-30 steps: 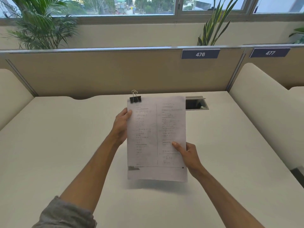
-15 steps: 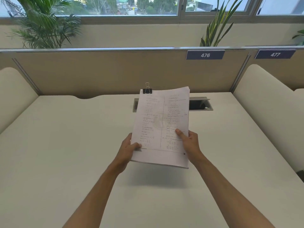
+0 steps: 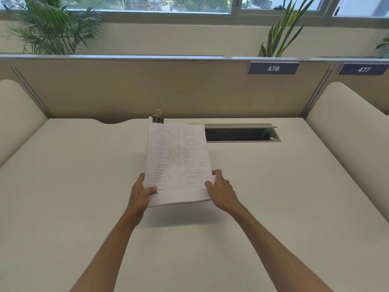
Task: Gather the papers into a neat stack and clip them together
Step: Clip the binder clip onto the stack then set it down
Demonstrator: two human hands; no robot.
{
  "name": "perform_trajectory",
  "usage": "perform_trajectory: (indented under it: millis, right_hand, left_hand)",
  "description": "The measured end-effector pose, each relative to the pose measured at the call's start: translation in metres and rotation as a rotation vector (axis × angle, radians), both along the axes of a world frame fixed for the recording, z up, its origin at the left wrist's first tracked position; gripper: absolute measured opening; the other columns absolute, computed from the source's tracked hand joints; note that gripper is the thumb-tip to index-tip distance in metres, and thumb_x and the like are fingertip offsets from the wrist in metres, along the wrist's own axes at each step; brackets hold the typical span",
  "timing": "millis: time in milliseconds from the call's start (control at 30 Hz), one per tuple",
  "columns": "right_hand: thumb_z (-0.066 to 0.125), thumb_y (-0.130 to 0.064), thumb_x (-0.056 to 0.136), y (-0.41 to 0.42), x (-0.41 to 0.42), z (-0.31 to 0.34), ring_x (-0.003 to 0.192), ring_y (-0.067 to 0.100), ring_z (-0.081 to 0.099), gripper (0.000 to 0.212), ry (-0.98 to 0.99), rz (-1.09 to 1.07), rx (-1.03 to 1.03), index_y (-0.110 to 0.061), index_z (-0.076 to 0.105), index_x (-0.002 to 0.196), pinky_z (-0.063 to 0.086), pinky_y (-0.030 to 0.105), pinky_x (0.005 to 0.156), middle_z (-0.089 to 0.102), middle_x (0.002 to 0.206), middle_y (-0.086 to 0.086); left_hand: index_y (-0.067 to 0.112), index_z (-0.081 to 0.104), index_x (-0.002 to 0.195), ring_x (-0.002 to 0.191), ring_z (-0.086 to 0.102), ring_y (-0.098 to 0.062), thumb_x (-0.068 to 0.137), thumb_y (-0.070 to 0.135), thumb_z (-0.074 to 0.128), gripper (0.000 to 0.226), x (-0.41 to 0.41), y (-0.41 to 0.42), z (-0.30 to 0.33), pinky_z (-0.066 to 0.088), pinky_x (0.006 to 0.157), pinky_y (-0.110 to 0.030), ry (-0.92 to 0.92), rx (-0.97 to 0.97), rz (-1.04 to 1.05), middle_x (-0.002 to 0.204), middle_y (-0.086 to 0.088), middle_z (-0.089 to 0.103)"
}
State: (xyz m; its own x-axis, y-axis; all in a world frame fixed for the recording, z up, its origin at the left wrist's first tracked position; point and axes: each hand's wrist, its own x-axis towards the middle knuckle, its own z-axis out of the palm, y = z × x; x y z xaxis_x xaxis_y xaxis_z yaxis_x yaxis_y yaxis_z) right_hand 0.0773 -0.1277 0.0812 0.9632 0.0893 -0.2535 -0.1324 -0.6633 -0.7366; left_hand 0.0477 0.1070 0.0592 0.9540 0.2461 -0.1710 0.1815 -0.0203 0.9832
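Head view: a stack of printed papers [image 3: 177,163] held above the pale desk [image 3: 73,186], casting a shadow on it. The left hand [image 3: 141,194] grips the stack's lower left corner, thumb on top; the right hand [image 3: 221,190] grips the lower right corner, thumb on the page. Both hands are closed on the papers, one at each side. A black binder clip [image 3: 158,119] clamps the upper left corner, its wire handles upright. Beyond the stack, to the right, an open cable slot [image 3: 242,133] is set into the desk before the partition [image 3: 126,87], which carries the labels 476 [image 3: 273,68] and 477 [image 3: 363,69].
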Motion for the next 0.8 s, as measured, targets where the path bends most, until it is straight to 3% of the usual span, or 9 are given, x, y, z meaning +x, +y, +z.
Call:
perform_trajectory:
  millis: [133,333,567,633,700,800]
  right_hand:
    - [0.041,-0.012,0.097,0.025,0.023,0.003,0.048,0.012,0.062,0.04,0.084,0.054,0.219,-0.017,0.039,0.136,0.042,0.013,0.045,0.068,0.108,0.006]
    - [0.053,-0.006,0.093,0.066,0.071,-0.006,0.047,0.017,0.067,0.034,0.086,-0.071,0.309,-0.009,0.06,0.126,0.051,0.021,0.048,0.069,0.117,0.014]
    - [0.056,0.001,0.092,0.096,0.101,-0.016,0.047,0.016,0.065,0.029,0.143,-0.195,0.374,0.0,0.063,0.12,0.057,0.021,0.051,0.068,0.102,0.013]
    - [0.058,0.001,0.092,0.101,0.105,-0.02,0.049,0.019,0.066,0.028,0.161,-0.221,0.389,0.003,0.061,0.119,0.058,0.022,0.053,0.068,0.108,0.017]
    - [0.059,0.002,0.09,0.104,0.109,-0.024,0.051,0.019,0.068,0.031,0.199,-0.252,0.417,0.006,0.057,0.121,0.059,0.022,0.054,0.066,0.111,0.02]
    - [0.062,0.002,0.088,0.108,0.107,-0.03,0.058,0.019,0.07,0.03,0.257,-0.262,0.458,0.009,0.059,0.116,0.06,0.023,0.059,0.068,0.1,0.02]
  left_hand:
    - [0.014,0.052,0.12,0.097,0.064,-0.01,0.089,-0.01,0.048,0.039,0.021,0.034,0.001,0.05,0.075,-0.02,-0.008,0.045,0.03,0.109,0.007,0.066]
    - [0.017,0.049,0.122,0.105,0.059,-0.023,0.092,-0.009,0.047,0.04,0.062,0.073,0.003,0.048,0.087,-0.029,0.009,0.139,-0.004,0.119,-0.005,0.061]
    - [0.01,0.049,0.132,0.109,0.056,-0.027,0.092,-0.008,0.047,0.043,0.1,0.093,-0.009,0.045,0.093,-0.036,0.109,0.175,0.051,0.129,-0.009,0.058]
    - [0.011,0.05,0.132,0.107,0.057,-0.027,0.093,-0.005,0.05,0.042,0.105,0.1,-0.013,0.049,0.088,-0.037,0.132,0.139,0.059,0.131,-0.012,0.059]
    - [0.011,0.051,0.13,0.103,0.059,-0.03,0.094,0.002,0.055,0.037,0.112,0.106,-0.017,0.056,0.072,-0.036,0.18,0.103,0.045,0.131,-0.016,0.059]
    - [0.006,0.047,0.13,0.088,0.066,-0.03,0.094,0.018,0.063,0.041,0.119,0.114,-0.017,0.06,0.052,-0.032,0.371,0.196,-0.056,0.124,-0.017,0.059]
